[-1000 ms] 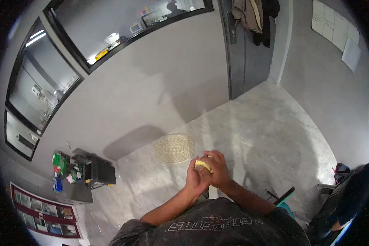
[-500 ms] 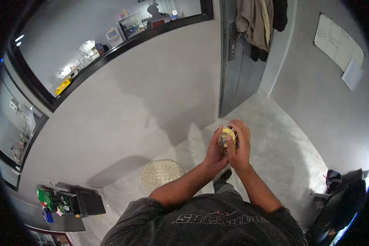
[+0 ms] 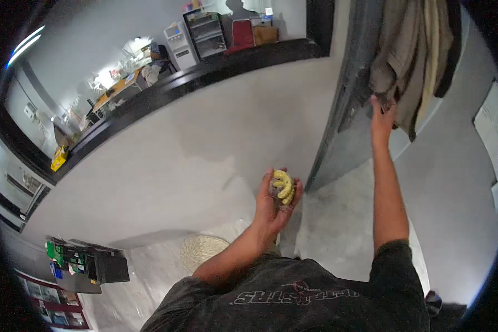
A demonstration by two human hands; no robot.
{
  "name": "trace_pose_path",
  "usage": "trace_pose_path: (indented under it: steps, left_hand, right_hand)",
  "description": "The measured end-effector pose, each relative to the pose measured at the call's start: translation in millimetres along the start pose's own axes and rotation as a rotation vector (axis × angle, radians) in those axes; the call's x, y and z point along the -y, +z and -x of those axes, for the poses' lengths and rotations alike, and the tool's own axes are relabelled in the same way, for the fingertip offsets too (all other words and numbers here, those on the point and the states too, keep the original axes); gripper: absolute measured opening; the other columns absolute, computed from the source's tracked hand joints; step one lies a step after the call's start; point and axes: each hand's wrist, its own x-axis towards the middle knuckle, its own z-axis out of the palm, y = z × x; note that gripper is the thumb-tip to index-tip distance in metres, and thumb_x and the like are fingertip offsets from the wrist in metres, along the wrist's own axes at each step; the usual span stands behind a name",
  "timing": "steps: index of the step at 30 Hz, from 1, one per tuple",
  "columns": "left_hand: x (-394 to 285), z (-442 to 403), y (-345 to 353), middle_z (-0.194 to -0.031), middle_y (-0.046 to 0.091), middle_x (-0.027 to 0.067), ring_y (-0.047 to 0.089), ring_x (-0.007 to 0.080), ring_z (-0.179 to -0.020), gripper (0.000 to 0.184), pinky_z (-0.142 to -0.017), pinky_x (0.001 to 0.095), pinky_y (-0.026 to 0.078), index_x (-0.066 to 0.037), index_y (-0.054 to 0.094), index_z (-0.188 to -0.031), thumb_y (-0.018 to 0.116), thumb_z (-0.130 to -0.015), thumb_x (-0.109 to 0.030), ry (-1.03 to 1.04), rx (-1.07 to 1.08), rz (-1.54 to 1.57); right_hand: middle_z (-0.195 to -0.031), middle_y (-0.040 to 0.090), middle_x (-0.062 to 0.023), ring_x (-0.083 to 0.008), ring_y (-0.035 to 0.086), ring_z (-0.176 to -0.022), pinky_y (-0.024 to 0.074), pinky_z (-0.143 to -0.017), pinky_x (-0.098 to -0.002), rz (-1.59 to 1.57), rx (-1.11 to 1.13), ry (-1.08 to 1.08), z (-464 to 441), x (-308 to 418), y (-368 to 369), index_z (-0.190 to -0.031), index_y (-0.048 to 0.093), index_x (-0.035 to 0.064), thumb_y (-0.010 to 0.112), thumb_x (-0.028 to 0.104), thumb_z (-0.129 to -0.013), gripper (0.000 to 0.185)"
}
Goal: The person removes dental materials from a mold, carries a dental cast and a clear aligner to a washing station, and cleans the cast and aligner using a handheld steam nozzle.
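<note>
My left hand (image 3: 272,207) is raised in front of my body with its fingers curled around a rounded yellow and greyish thing (image 3: 284,185). Its yellow pieces are curved; what kind of thing it is, I cannot make out. My right hand (image 3: 383,113) is stretched far forward, at the lower edge of the hanging brown clothes (image 3: 406,61) and in front of the grey door (image 3: 332,144). Something dark shows between its thumb and fingers; whether this is cloth or a door part, I cannot tell.
A round woven mat (image 3: 202,250) lies on the floor by the wall. Black bins (image 3: 108,268) stand at the left. Above the low wall, a black-framed window (image 3: 205,69) shows a room with a red chair (image 3: 242,34) and a water dispenser (image 3: 181,47).
My right hand has left the yellow thing and reached forward to the clothes and door. My left hand alone keeps hold of it. The view has shifted, bringing the door closer.
</note>
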Motion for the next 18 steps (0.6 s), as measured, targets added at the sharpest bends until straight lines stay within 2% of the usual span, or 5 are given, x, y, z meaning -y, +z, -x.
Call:
trace_pose_path:
  steps: [6,8,12,15,18]
  left_hand:
    - [1,-106,46,-0.099,0.061,0.013,0.064,0.0253,-0.097,0.039,-0.088,0.0366,0.059,-0.008,0.057,-0.112,0.064,-0.094,-0.042,-0.15,0.048,-0.12]
    - [5,-133,67,-0.099,0.062,0.0127,0.064,0.0245,-0.097,0.039,-0.088,0.0357,0.06,-0.007,0.057,-0.112,0.063,-0.095,-0.042,-0.179,0.05,-0.14]
    - [17,-184,98,-0.104,0.062,0.0145,0.064,0.0253,-0.098,0.038,-0.087,0.0376,0.06,-0.007,0.055,-0.112,0.062,-0.096,-0.041,-0.225,0.105,-0.258]
    - [24,-211,120,-0.105,0.062,0.0135,0.063,0.026,-0.099,0.036,-0.086,0.0393,0.059,-0.008,0.056,-0.111,0.063,-0.096,-0.04,-0.234,0.217,-0.246]
    - [33,-233,136,-0.103,0.062,0.0114,0.063,0.026,-0.098,0.035,-0.086,0.0396,0.059,-0.009,0.057,-0.111,0.064,-0.095,-0.039,-0.168,0.245,-0.192]
  right_hand:
    - [-0.135,0.049,-0.024,-0.0334,0.048,-0.125,0.0356,-0.107,-0.0406,0.002,0.062,0.189,-64,-39,39,-0.143,0.038,-0.0044,0.076,0.044,-0.083,0.086]
    - [-0.135,0.049,-0.0232,-0.0318,0.05,-0.122,0.0377,-0.104,-0.0393,0.063,0.021,0.111,-78,-77,47,-0.142,0.038,-0.0049,0.075,0.038,-0.085,0.08]
    - [-0.133,0.051,-0.0228,-0.0311,0.054,-0.115,0.0403,-0.102,-0.0386,0.097,0.089,0.137,-87,-96,52,-0.139,0.039,-0.0067,0.07,0.028,-0.09,0.067]
    - [-0.128,0.056,-0.0211,-0.0304,0.056,-0.112,0.0414,-0.101,-0.0376,0.052,0.054,0.015,-74,-102,49,-0.136,0.04,-0.0077,0.067,0.022,-0.092,0.06]
    - [-0.128,0.057,-0.0186,-0.0278,0.057,-0.111,0.0429,-0.099,-0.0366,-0.175,0.241,0.233,-71,-76,32,-0.136,0.041,-0.0065,0.065,0.018,-0.092,0.055]
